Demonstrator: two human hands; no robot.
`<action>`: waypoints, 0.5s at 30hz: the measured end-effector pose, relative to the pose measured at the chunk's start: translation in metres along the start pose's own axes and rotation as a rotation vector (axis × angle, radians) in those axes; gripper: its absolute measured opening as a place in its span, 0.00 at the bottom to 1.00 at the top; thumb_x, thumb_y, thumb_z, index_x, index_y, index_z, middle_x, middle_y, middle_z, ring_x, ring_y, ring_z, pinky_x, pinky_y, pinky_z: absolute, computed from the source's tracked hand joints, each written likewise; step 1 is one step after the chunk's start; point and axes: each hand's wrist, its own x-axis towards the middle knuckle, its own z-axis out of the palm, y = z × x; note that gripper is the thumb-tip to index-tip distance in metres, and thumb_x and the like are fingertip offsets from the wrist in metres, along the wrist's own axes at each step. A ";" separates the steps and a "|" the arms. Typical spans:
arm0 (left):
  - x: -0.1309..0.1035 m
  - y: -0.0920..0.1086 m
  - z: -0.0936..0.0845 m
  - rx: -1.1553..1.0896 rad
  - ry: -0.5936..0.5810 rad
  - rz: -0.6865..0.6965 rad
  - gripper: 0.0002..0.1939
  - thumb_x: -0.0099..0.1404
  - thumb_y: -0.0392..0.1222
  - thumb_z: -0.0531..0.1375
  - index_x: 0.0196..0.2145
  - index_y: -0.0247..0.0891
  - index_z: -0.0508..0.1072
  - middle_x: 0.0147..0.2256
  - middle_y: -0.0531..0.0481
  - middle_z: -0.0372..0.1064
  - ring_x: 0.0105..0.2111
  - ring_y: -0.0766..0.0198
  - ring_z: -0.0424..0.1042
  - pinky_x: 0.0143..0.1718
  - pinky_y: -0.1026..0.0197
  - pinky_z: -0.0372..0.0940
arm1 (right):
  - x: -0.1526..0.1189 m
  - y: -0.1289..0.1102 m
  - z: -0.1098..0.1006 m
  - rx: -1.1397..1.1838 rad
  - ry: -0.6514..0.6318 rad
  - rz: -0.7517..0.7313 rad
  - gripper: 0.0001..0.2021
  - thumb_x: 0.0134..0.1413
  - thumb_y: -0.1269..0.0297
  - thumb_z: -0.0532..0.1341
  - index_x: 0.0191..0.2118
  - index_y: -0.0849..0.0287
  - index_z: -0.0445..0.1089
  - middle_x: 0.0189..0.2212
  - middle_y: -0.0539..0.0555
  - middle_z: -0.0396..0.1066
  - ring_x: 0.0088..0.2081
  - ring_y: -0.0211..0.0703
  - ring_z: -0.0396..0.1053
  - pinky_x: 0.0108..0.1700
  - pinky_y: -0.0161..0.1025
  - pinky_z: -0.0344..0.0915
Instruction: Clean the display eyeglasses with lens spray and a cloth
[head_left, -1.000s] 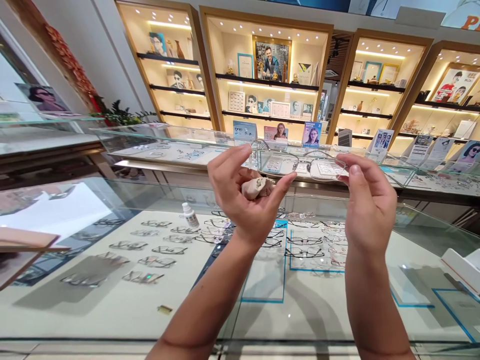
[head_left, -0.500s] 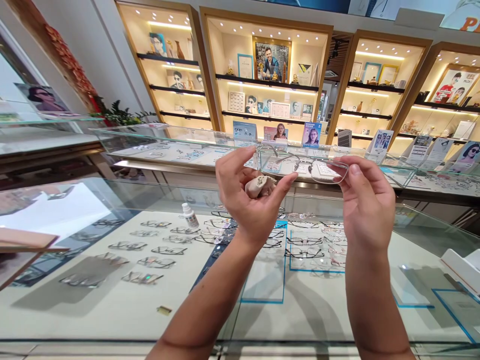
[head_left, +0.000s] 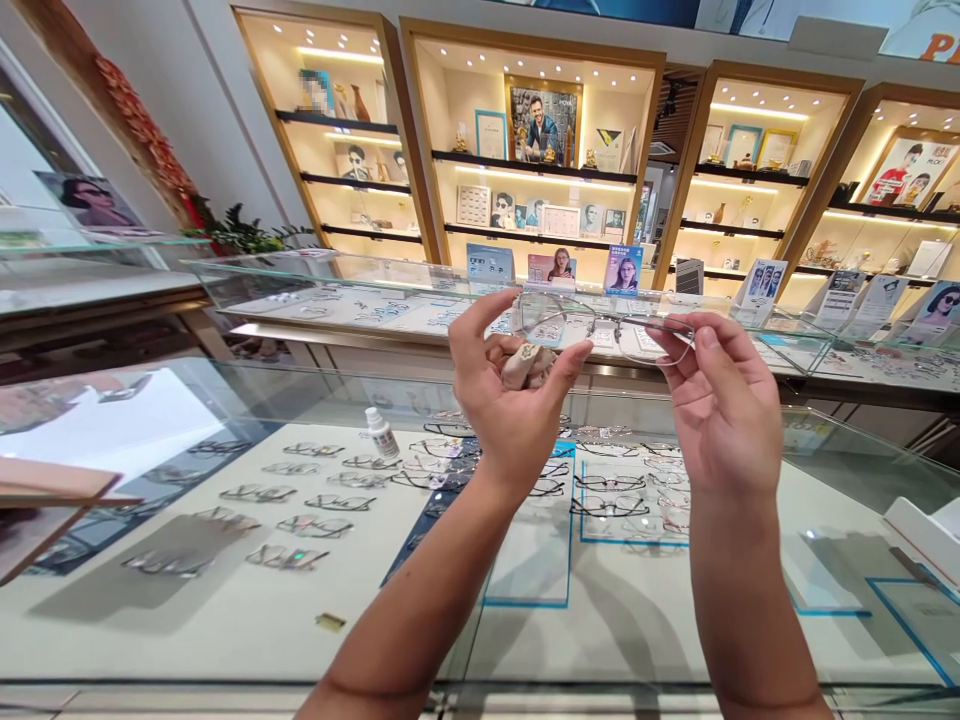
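A pair of thin-rimmed eyeglasses (head_left: 592,328) is held up above the counter, its lenses facing me. My right hand (head_left: 724,410) pinches its right end between thumb and fingers. At its left end, the index fingertip of my left hand (head_left: 504,405) meets the lens rim, while the thumb sits just below the frame. A crumpled beige cloth (head_left: 525,368) is tucked under the curled lower fingers of that same hand. Whether the left index finger presses on the rim, I cannot tell.
Under my arms is a glass-topped display case (head_left: 247,640) with several rows of eyeglasses (head_left: 341,503). A small white bottle (head_left: 381,432) stands on it. Another glass case (head_left: 360,312) runs behind, before lit shelves (head_left: 536,175). A white tray-like object (head_left: 926,540) is at right.
The eyeglasses have turned so that the left lens shows more fully. My left hand has shifted slightly right, and my right hand slightly left. The cloth stays in my left hand.
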 end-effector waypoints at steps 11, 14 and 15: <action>0.003 0.016 -0.011 -0.049 0.027 -0.043 0.30 0.57 0.50 0.76 0.52 0.48 0.70 0.48 0.47 0.70 0.51 0.55 0.75 0.48 0.52 0.76 | 0.000 0.005 0.007 0.017 0.064 0.031 0.08 0.65 0.57 0.62 0.44 0.53 0.74 0.42 0.54 0.79 0.47 0.46 0.80 0.51 0.50 0.78; 0.001 0.016 -0.011 -0.026 0.056 -0.055 0.32 0.55 0.51 0.76 0.53 0.47 0.69 0.46 0.47 0.70 0.51 0.54 0.75 0.50 0.49 0.77 | 0.001 0.008 0.007 0.047 0.049 0.053 0.08 0.64 0.56 0.63 0.44 0.53 0.75 0.41 0.53 0.80 0.45 0.46 0.80 0.50 0.50 0.78; 0.000 0.017 -0.010 -0.023 0.061 -0.055 0.33 0.55 0.52 0.76 0.54 0.47 0.69 0.46 0.47 0.70 0.51 0.54 0.75 0.50 0.49 0.77 | 0.001 0.009 0.007 0.053 0.044 0.064 0.09 0.64 0.56 0.63 0.44 0.53 0.75 0.41 0.53 0.80 0.45 0.46 0.80 0.49 0.50 0.78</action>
